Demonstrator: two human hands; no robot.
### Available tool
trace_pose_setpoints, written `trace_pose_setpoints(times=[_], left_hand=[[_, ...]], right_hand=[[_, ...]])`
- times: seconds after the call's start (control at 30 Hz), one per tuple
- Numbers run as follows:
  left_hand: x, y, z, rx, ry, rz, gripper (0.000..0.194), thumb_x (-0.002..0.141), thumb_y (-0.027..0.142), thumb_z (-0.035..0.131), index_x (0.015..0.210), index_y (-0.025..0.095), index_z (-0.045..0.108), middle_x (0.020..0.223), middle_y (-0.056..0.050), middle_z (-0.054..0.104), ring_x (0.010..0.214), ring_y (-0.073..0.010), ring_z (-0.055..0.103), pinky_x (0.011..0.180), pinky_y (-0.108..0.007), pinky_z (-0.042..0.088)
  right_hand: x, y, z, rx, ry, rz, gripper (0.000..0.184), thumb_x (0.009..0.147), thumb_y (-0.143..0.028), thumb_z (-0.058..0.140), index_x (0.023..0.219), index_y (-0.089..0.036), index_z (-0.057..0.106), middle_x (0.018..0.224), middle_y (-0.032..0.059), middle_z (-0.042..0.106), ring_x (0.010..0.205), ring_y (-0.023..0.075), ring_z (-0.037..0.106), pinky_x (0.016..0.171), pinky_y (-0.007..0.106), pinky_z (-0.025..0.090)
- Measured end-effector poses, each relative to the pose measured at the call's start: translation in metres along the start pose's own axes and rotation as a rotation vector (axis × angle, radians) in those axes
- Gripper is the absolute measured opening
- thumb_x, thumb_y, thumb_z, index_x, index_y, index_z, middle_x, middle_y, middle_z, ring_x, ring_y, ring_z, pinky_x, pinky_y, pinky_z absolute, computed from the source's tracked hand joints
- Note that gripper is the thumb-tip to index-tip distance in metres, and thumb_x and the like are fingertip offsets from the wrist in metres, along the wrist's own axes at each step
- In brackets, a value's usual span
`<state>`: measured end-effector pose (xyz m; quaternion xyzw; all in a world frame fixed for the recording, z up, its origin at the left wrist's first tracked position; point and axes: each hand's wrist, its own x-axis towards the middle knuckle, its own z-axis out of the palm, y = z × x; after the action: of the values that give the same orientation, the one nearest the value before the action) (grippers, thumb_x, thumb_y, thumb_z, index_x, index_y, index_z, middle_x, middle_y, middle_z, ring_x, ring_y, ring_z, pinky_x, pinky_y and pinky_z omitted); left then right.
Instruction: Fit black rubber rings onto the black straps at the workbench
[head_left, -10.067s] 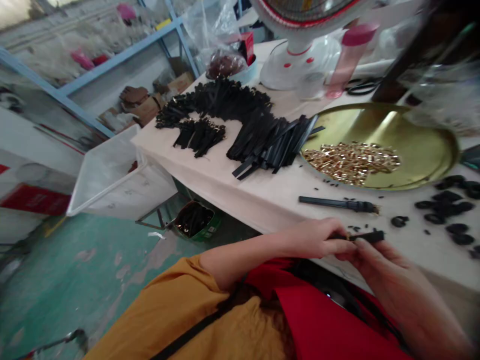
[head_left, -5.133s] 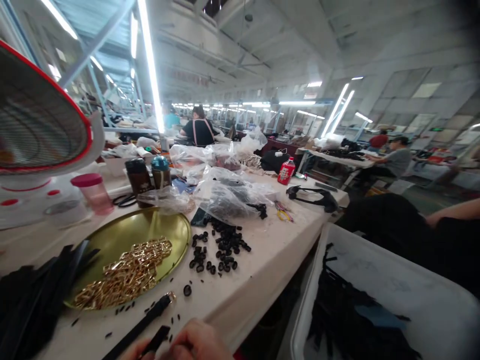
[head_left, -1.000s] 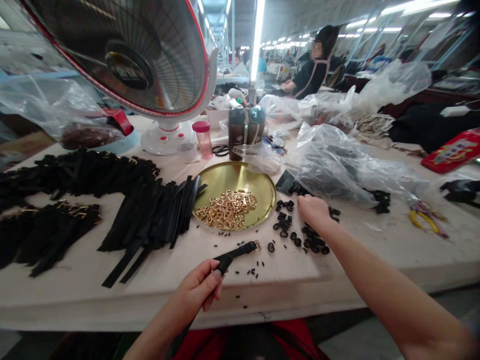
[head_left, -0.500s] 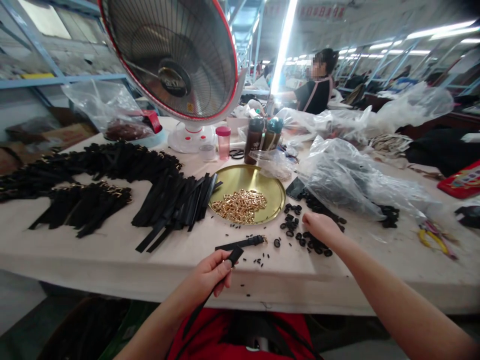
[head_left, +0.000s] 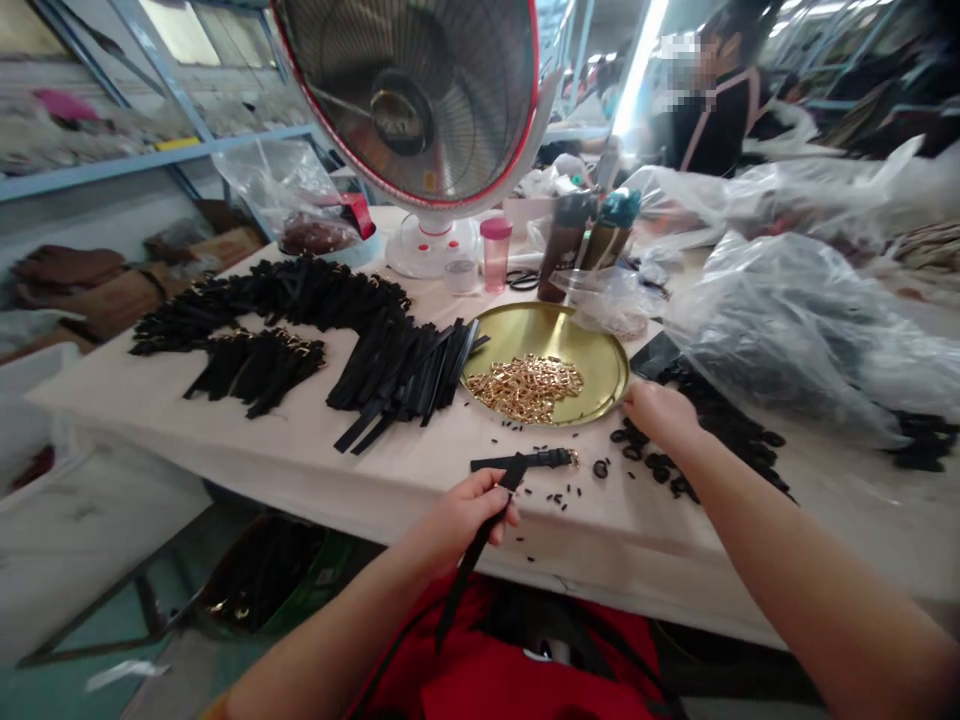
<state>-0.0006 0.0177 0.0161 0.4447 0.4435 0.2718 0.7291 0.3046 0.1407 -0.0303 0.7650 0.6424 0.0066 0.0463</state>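
My left hand (head_left: 469,515) is closed on a black strap (head_left: 474,562); one end rises past the thumb and the other hangs toward my lap. Fingers drawn together, my right hand (head_left: 664,412) is at the tray's right edge, over the black strap loops (head_left: 660,465). Whatever is in its fingertips is hidden. A strap with a gold buckle (head_left: 551,459) lies just beyond my left hand. One loose black loop (head_left: 600,468) sits to its right. Gold buckles (head_left: 525,385) are heaped in the round brass-coloured tray (head_left: 604,345).
Bundled black straps (head_left: 405,370) cover the table's left side. A large fan (head_left: 405,110), a pink-lidded cup (head_left: 495,255) and dark bottles (head_left: 566,240) stand behind. Clear plastic bags (head_left: 795,340) lie right. Small black bits (head_left: 556,498) dot the front. A person (head_left: 720,110) is beyond.
The view has swung left and down. My right hand has moved from among the loops up toward the tray's edge. My left hand keeps the strap, its upper end now tipped farther over.
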Motion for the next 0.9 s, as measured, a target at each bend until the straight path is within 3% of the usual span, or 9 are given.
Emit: trace_pose_setpoints(times=[0.17, 0.27, 0.33, 0.43, 0.5, 0.63, 0.77, 0.9], left_hand=[[0.016, 0.0, 0.004, -0.196, 0.009, -0.127, 0.025, 0.073, 0.017, 0.047, 0.097, 0.012, 0.051, 0.082, -0.004, 0.057, 0.054, -0.0054, 0.05, 0.049, -0.018, 0.037], [0.023, 0.002, 0.006, -0.235, -0.026, -0.19, 0.026, 0.072, 0.011, 0.045, 0.098, 0.012, 0.051, 0.088, -0.006, 0.058, 0.062, -0.0088, 0.056, 0.053, -0.02, 0.044], [0.024, 0.003, 0.006, -0.254, -0.037, -0.202, 0.027, 0.072, 0.01, 0.044, 0.098, 0.011, 0.052, 0.09, -0.007, 0.058, 0.067, -0.0107, 0.059, 0.057, -0.021, 0.047], [0.023, 0.002, 0.006, -0.278, -0.057, -0.204, 0.028, 0.072, 0.01, 0.047, 0.099, 0.012, 0.052, 0.093, -0.008, 0.058, 0.072, -0.0127, 0.061, 0.06, -0.022, 0.05], [0.021, 0.001, 0.005, -0.287, -0.079, -0.197, 0.028, 0.073, 0.011, 0.047, 0.1, 0.012, 0.053, 0.094, -0.009, 0.058, 0.073, -0.0134, 0.061, 0.06, -0.023, 0.051], [0.015, -0.003, 0.005, -0.223, -0.138, -0.142, 0.027, 0.076, 0.017, 0.047, 0.103, 0.014, 0.051, 0.088, -0.007, 0.061, 0.066, -0.0117, 0.061, 0.055, -0.021, 0.048], [0.012, -0.009, 0.01, 0.031, -0.151, -0.007, 0.023, 0.082, 0.036, 0.049, 0.087, 0.014, 0.049, 0.067, 0.0, 0.057, 0.049, -0.0062, 0.054, 0.046, -0.015, 0.04], [0.009, -0.011, 0.018, 0.192, -0.083, 0.182, 0.03, 0.082, 0.045, 0.048, 0.081, 0.014, 0.049, 0.06, 0.003, 0.053, 0.047, -0.005, 0.049, 0.047, -0.016, 0.04]], right_hand=[[-0.001, 0.006, 0.009, -0.016, 0.009, -0.056, 0.024, 0.083, -0.025, 0.043, 0.084, -0.012, 0.063, 0.099, 0.0164, 0.062, 0.081, 0.0273, 0.061, 0.058, 0.032, 0.039], [-0.004, 0.014, 0.011, 0.028, 0.066, -0.098, 0.021, 0.081, -0.024, 0.044, 0.076, -0.013, 0.062, 0.09, 0.0151, 0.063, 0.078, 0.0263, 0.06, 0.059, 0.032, 0.039], [-0.01, 0.019, 0.009, 0.084, 0.116, -0.105, 0.022, 0.08, -0.024, 0.045, 0.085, -0.012, 0.062, 0.089, 0.0167, 0.062, 0.08, 0.0274, 0.059, 0.062, 0.034, 0.039], [-0.029, 0.016, 0.0, 0.252, 0.237, -0.117, 0.036, 0.082, -0.029, 0.044, 0.11, -0.01, 0.056, 0.1, 0.0194, 0.058, 0.088, 0.0285, 0.056, 0.07, 0.036, 0.041], [-0.048, 0.005, -0.006, 0.519, 0.268, -0.126, 0.036, 0.084, -0.036, 0.043, 0.109, -0.015, 0.057, 0.095, 0.0154, 0.058, 0.085, 0.0259, 0.055, 0.072, 0.036, 0.042], [-0.091, -0.029, -0.013, 1.24, 0.039, 0.03, 0.037, 0.076, -0.055, 0.053, 0.083, -0.019, 0.062, 0.061, 0.0017, 0.054, 0.059, 0.0143, 0.05, 0.057, 0.027, 0.041], [-0.128, -0.061, -0.023, 1.936, -0.26, 0.187, 0.037, 0.059, -0.05, 0.075, 0.072, -0.017, 0.063, 0.061, -0.0018, 0.053, 0.052, 0.0061, 0.043, 0.048, 0.018, 0.04], [-0.16, -0.081, -0.033, 2.112, -0.401, 0.179, 0.031, 0.06, -0.038, 0.079, 0.082, -0.019, 0.067, 0.07, -0.0005, 0.06, 0.058, 0.0051, 0.051, 0.056, 0.015, 0.048]])
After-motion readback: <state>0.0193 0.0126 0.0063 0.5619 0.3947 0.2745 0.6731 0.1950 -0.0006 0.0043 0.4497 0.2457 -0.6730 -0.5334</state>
